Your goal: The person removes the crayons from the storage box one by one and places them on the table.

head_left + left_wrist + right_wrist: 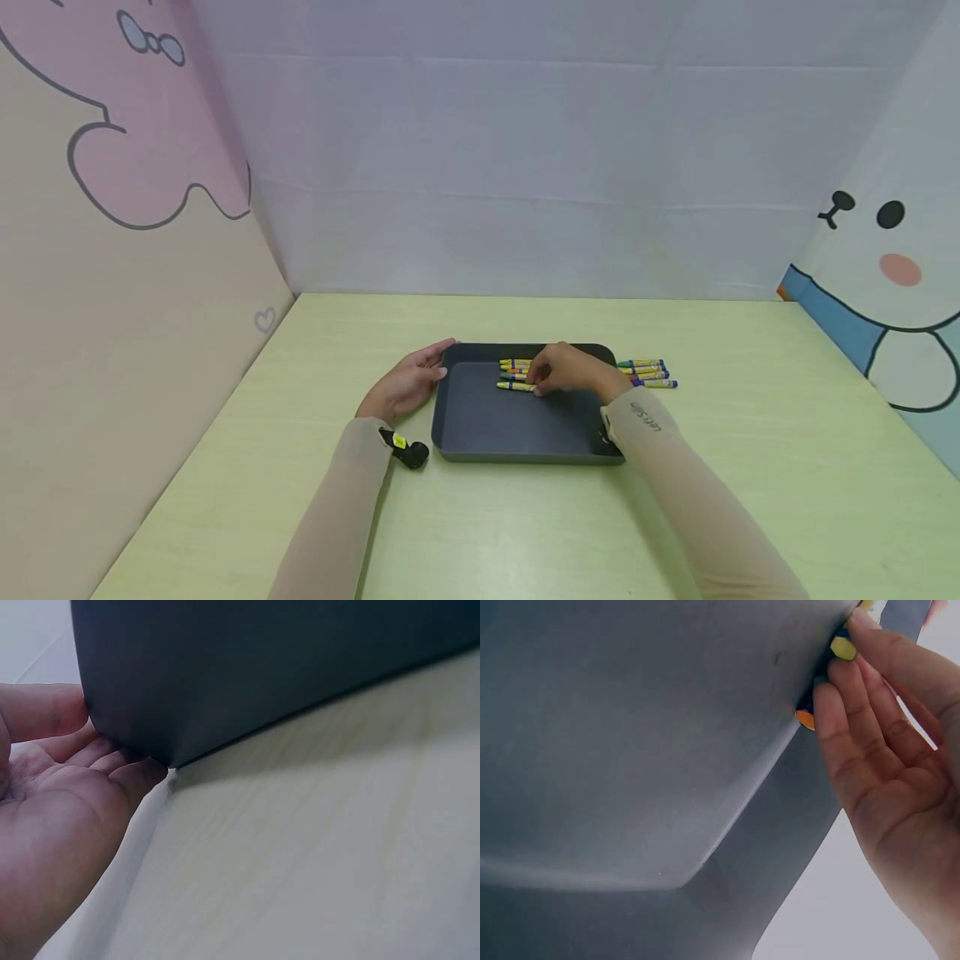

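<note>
Light wood-grain table (495, 533). Lying directly on it: dark grey rectangular tray (495, 425), near middle; several yellow-wrapped crayons (652, 374), roughly parallel, just right of tray.

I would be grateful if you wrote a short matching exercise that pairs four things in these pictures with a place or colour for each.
Things:
1. Tray
2. Left hand
3. Right hand
4. Crayons outside the tray

Places and colours:
A. Touching the tray's left side
B. On the table, to the tray's right
C. Dark grey
D. Over the tray, fingers at a yellow crayon

Right pairs: 1-C, 2-A, 3-D, 4-B.
</note>
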`<move>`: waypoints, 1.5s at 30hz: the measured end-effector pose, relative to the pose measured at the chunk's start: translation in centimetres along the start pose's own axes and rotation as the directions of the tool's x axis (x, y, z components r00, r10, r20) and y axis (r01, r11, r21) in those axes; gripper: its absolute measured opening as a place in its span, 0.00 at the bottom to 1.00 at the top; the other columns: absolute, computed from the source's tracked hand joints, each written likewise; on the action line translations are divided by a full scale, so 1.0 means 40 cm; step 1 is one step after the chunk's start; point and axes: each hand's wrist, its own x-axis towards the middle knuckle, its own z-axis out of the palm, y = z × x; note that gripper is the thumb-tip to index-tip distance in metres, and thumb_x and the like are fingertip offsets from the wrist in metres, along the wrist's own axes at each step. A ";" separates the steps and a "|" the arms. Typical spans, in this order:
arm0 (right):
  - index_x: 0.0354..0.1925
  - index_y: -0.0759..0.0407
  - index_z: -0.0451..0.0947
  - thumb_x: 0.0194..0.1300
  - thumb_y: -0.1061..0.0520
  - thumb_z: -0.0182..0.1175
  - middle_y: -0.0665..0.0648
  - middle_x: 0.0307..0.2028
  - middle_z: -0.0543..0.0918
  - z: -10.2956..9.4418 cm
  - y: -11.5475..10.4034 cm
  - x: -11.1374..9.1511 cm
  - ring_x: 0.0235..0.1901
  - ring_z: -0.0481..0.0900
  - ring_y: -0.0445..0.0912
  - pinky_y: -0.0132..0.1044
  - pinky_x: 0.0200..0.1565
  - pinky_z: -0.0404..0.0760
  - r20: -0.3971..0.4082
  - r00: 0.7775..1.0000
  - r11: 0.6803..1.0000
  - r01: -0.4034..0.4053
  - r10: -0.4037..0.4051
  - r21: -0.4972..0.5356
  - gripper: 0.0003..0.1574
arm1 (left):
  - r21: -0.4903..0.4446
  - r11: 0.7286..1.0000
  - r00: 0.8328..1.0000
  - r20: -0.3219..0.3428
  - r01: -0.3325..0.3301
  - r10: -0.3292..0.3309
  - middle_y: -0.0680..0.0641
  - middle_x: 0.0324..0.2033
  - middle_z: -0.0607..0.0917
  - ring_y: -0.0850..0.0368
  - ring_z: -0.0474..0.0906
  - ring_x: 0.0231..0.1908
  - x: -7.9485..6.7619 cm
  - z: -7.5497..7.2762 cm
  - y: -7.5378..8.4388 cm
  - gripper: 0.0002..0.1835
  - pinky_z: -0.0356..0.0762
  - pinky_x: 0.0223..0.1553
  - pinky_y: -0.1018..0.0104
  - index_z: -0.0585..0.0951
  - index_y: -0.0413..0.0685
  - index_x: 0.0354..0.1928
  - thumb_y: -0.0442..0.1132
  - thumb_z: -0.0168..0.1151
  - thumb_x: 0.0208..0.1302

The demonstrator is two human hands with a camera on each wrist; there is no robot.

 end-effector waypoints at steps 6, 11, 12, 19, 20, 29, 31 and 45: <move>0.40 0.59 0.85 0.61 0.62 0.65 0.53 0.36 0.86 0.000 -0.001 0.000 0.33 0.81 0.41 0.35 0.37 0.81 0.003 1.000 1.000 0.003 -0.003 -0.020 0.07 | 0.006 1.000 1.000 0.000 0.005 -0.005 0.47 0.77 0.44 0.51 0.41 0.75 0.000 0.000 0.000 0.35 0.40 0.73 0.54 0.50 0.42 0.75 0.19 0.40 0.67; 0.40 0.59 0.85 0.61 0.62 0.64 0.54 0.37 0.86 -0.009 -0.009 -0.004 0.35 0.82 0.42 0.35 0.38 0.81 -0.005 1.000 0.999 0.014 -0.014 -0.029 0.08 | 0.009 1.000 1.000 0.007 0.004 -0.004 0.47 0.76 0.43 0.50 0.41 0.75 0.000 -0.002 -0.001 0.35 0.40 0.73 0.53 0.49 0.42 0.75 0.19 0.40 0.67; 0.40 0.59 0.85 0.61 0.62 0.64 0.54 0.37 0.86 -0.012 -0.011 -0.005 0.35 0.82 0.42 0.35 0.38 0.81 -0.005 1.000 0.999 0.018 -0.018 -0.029 0.08 | 0.010 1.000 1.000 0.007 0.003 -0.003 0.47 0.77 0.43 0.50 0.40 0.75 0.000 -0.002 -0.002 0.36 0.40 0.73 0.54 0.49 0.42 0.75 0.19 0.40 0.67; 0.43 0.61 0.85 0.61 0.62 0.64 0.55 0.39 0.86 -0.030 -0.019 -0.012 0.37 0.82 0.43 0.35 0.39 0.81 0.006 1.000 1.000 0.021 -0.021 -0.019 0.10 | 0.011 1.000 1.000 0.003 0.004 -0.004 0.47 0.77 0.43 0.51 0.40 0.75 0.004 -0.002 -0.002 0.36 0.40 0.74 0.54 0.50 0.42 0.75 0.19 0.41 0.67; 0.43 0.60 0.85 0.61 0.62 0.64 0.54 0.39 0.86 -0.033 -0.018 -0.014 0.37 0.82 0.43 0.34 0.39 0.81 0.006 1.000 1.000 0.019 -0.019 -0.021 0.10 | 0.010 1.000 1.000 0.004 0.003 -0.003 0.47 0.77 0.43 0.51 0.40 0.75 0.004 -0.001 -0.002 0.36 0.40 0.73 0.54 0.49 0.42 0.75 0.19 0.41 0.67; 0.43 0.61 0.84 0.61 0.64 0.64 0.56 0.40 0.86 -0.064 -0.018 -0.041 0.39 0.83 0.45 0.37 0.42 0.82 -0.012 1.000 0.999 0.028 -0.028 -0.034 0.11 | 0.018 1.000 1.000 0.009 0.004 -0.004 0.48 0.77 0.43 0.51 0.41 0.75 0.002 0.001 0.001 0.36 0.42 0.73 0.54 0.49 0.42 0.76 0.19 0.40 0.67; 0.43 0.61 0.84 0.61 0.64 0.64 0.56 0.40 0.86 -0.070 -0.012 -0.049 0.40 0.83 0.45 0.37 0.42 0.82 -0.018 1.000 0.999 0.024 -0.024 -0.035 0.11 | 0.022 1.000 1.000 0.009 0.003 -0.003 0.48 0.77 0.42 0.51 0.41 0.75 0.002 0.002 0.001 0.36 0.41 0.73 0.54 0.49 0.42 0.76 0.19 0.40 0.67; 0.44 0.59 0.84 0.61 0.62 0.64 0.54 0.40 0.86 -0.121 0.028 -0.117 0.39 0.83 0.44 0.39 0.42 0.82 -0.060 0.998 0.999 -0.025 0.022 -0.041 0.11 | 0.072 0.997 1.000 0.001 0.010 -0.010 0.49 0.77 0.38 0.52 0.32 0.75 -0.004 -0.004 0.005 0.35 0.39 0.73 0.55 0.49 0.44 0.76 0.21 0.41 0.68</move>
